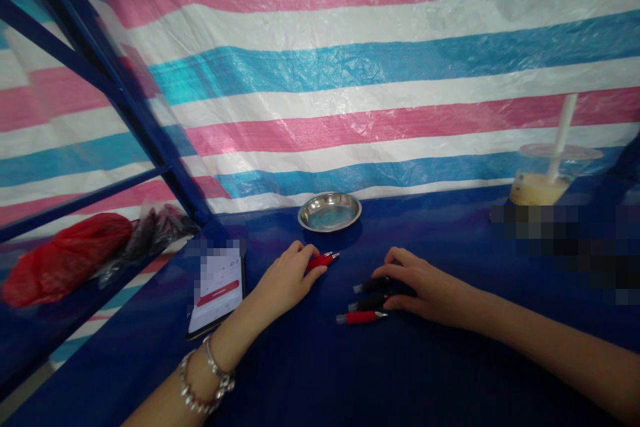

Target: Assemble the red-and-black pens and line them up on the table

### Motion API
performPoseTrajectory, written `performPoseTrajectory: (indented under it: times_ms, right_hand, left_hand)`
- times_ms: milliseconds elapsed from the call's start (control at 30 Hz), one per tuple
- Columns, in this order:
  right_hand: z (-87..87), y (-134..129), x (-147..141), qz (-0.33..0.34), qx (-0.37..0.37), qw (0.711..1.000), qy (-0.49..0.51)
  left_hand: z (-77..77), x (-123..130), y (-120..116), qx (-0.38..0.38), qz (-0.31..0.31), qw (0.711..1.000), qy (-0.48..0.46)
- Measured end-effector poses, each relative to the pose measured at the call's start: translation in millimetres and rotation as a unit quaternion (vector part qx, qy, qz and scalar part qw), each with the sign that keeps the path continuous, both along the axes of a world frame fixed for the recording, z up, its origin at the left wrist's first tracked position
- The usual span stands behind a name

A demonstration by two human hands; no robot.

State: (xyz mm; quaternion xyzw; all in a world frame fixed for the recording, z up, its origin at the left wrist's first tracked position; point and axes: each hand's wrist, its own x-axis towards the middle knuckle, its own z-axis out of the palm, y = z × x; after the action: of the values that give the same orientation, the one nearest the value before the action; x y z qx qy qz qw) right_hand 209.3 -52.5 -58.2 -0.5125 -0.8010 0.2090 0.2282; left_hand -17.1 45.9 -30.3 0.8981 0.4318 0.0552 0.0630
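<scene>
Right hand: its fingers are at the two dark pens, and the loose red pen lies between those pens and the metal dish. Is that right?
Not quite: the head view shows the loose red pen on the near side of the two dark pens, away from the metal dish. The right hand's fingers are at the dark pens, as you say.

Dish (330, 215) on table (450, 373), mid-frame; sheet (350, 80) behind. Phone (225, 303) lower left. Pens (361, 317) below dish: some at left hand (283, 280), others at right hand (425, 283). Cup (537, 183) right, bag (70, 257) far left.
</scene>
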Motion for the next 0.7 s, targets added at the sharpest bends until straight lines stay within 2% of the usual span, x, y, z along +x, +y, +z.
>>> performPoseTrajectory:
  times_ms: [133,433,567,700]
  right_hand:
    - [-3.3,1,-2,0.026,0.011,1.000,-0.006]
    - [-3.3,4,-6,0.031,0.048,0.997,-0.053]
    - [2.5,6,4,0.016,0.048,0.998,-0.044]
    - [5.8,13,17,-0.031,0.058,0.997,-0.029]
  left_hand:
    - [-0.5,8,-8,-0.023,-0.040,0.999,-0.027]
    - [2.6,14,-27,-0.065,-0.116,0.987,-0.085]
    - [6.4,14,-28,-0.076,-0.125,0.986,-0.082]
    - [19.0,15,-40,-0.094,-0.109,0.989,-0.045]
